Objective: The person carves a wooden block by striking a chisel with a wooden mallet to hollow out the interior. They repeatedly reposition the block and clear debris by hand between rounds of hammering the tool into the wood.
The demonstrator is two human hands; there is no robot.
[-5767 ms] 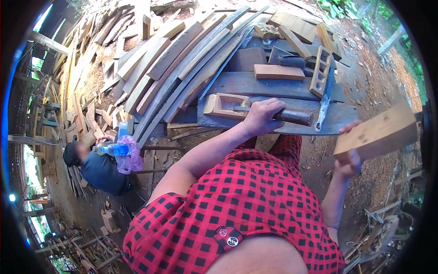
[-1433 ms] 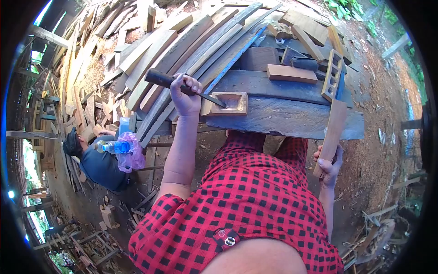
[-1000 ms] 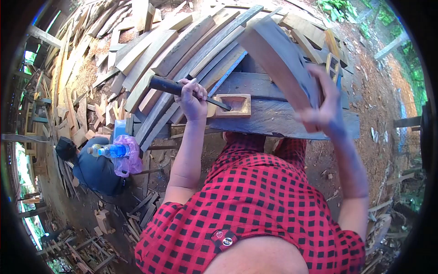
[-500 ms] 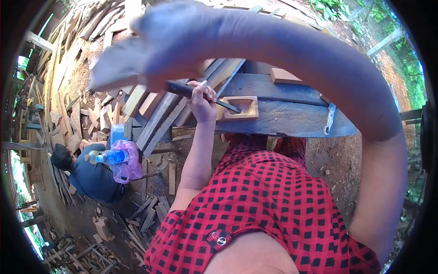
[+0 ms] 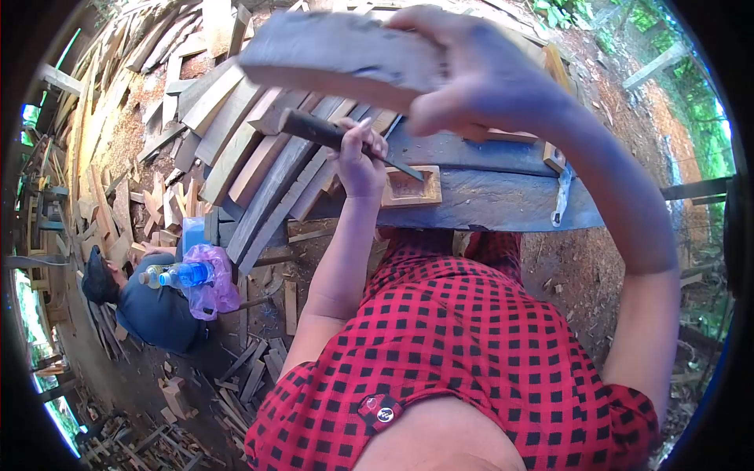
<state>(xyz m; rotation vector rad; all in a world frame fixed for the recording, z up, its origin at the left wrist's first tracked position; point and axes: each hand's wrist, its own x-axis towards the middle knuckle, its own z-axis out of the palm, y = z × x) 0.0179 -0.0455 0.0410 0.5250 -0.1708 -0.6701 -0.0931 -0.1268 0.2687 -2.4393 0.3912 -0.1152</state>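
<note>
My left hand (image 5: 360, 163) is closed around a chisel (image 5: 312, 130), just below its dark handle. The chisel slants down to the right, and its blade tip rests in the hollow of a small rectangular wooden piece (image 5: 390, 201). This piece lies on the dark wooden bench near its front edge. Raised above the bench, my right hand (image 5: 491, 78) grips the end of a thick wooden block (image 5: 338, 61). The block is held apart from the chisel handle, lying across the upper part of the view.
The bench (image 5: 503, 196) carries a pale narrow object (image 5: 562, 196) and a small wood block (image 5: 554, 157) at its right. Stacked planks (image 5: 271, 188) lie on the left. A person (image 5: 161, 306) sits low at left, by bottles (image 5: 184, 275) and a pink plastic bag (image 5: 214, 290).
My right hand has swung to the right with the wooden block, which now shows lengthwise. The chisel has tilted slightly, with my left hand still around it.
</note>
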